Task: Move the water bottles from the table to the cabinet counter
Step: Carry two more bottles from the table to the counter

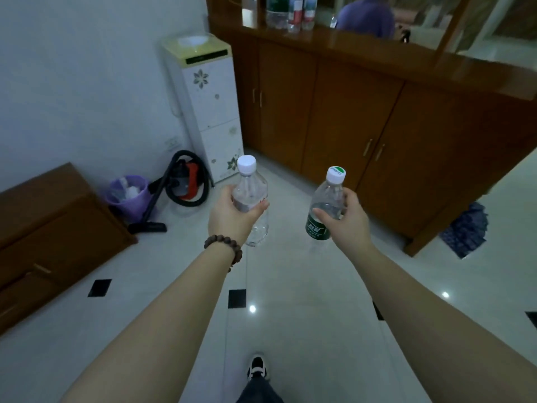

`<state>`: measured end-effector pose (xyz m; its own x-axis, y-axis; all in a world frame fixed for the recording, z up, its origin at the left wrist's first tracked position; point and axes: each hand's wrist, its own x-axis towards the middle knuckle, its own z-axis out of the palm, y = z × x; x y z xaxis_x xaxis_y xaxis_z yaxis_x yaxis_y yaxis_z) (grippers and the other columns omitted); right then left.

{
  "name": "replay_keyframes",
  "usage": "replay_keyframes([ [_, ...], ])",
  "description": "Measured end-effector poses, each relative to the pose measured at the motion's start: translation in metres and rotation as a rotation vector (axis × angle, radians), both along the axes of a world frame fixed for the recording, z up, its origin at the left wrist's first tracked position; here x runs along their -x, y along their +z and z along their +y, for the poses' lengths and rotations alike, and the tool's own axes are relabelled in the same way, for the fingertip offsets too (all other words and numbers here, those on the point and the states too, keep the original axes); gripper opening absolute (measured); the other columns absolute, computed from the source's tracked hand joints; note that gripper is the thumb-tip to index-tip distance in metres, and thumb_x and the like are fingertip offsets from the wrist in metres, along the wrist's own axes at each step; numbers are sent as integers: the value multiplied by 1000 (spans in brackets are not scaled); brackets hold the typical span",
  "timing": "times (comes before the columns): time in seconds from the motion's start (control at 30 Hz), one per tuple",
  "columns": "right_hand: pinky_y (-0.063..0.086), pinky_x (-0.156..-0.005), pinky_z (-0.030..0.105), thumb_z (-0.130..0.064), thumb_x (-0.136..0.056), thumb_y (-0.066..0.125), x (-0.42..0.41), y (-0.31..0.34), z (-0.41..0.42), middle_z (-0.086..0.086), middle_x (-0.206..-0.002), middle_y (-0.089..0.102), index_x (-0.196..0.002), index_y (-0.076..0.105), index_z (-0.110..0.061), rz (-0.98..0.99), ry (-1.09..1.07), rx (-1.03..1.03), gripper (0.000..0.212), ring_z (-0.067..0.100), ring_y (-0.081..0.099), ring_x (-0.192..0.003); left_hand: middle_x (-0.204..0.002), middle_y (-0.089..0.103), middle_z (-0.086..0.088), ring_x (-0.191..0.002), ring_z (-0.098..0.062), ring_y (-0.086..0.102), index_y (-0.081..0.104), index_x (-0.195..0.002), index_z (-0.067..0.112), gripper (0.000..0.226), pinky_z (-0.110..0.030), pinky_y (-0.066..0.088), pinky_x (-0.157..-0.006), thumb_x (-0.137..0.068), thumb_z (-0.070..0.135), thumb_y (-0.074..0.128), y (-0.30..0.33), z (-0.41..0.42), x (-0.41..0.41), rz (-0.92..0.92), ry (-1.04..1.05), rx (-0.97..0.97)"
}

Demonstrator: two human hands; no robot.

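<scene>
Left hand (229, 216): fingers wrapped around a clear bottle (250, 199), white cap, label unreadable. Right hand (345, 219): fingers wrapped around a green-labelled bottle (327, 207); cap print and white label characters illegible. Both held upright above the floor (290, 286). Three more bottles (290, 13) stand on the cabinet surface (363, 50).

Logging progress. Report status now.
Left hand holds clear bottle; right hand holds green-label bottle. Counter ahead, bottles already there. Floor path open.
</scene>
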<state>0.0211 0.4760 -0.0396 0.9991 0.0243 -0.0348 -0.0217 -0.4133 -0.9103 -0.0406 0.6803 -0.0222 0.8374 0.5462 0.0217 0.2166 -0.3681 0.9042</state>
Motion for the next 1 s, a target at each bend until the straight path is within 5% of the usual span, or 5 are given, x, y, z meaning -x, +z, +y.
replay_keyframes([
  [0.33, 42, -97, 36, -28, -77, 76, -173, 29, 20, 0, -134, 54, -137, 39, -21, -75, -117, 39, 71, 21, 52, -123, -105, 59, 6, -97, -16, 57, 49, -112, 26, 53, -34, 50, -82, -71, 43, 78, 20, 35, -196, 2, -127, -52],
  [1.0, 45, -102, 39, -29, -77, 76, -578, 91, -23, 0, -136, 53, -137, 39, -22, -167, 26, 14, 71, 20, 50, -126, -106, 59, 6, -93, -15, 58, 48, -115, 21, 63, -27, 48, -73, -68, 46, 80, 66, -17, -600, -125, -25, -67],
])
